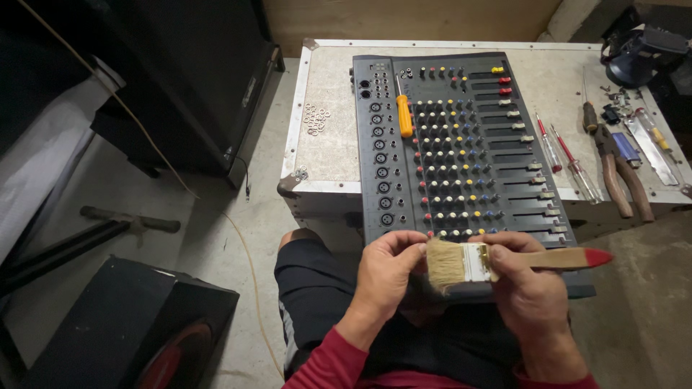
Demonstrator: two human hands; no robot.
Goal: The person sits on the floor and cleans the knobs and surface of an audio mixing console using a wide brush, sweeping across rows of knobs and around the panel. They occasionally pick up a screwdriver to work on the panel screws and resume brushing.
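My right hand (pixel 522 277) grips a flat paintbrush (pixel 551 259) by its metal ferrule; its wooden handle with a red tip points right. My left hand (pixel 388 270) pinches the pale bristles (pixel 444 264) at the brush's left end. Both hands hover over the near edge of a dark grey audio mixer (pixel 461 151) with many coloured knobs and sliders, which rests on a worn white case (pixel 324 144) and reaches toward my lap. An orange-handled screwdriver (pixel 404 114) lies on the mixer's upper left.
Several small metal washers (pixel 316 119) lie on the case at left. Right of the mixer lie two red screwdrivers (pixel 566 155), pliers (pixel 620 169) and other small tools. Black speaker cabinets (pixel 194 79) stand on the concrete floor at left, with a thin cable (pixel 249 266).
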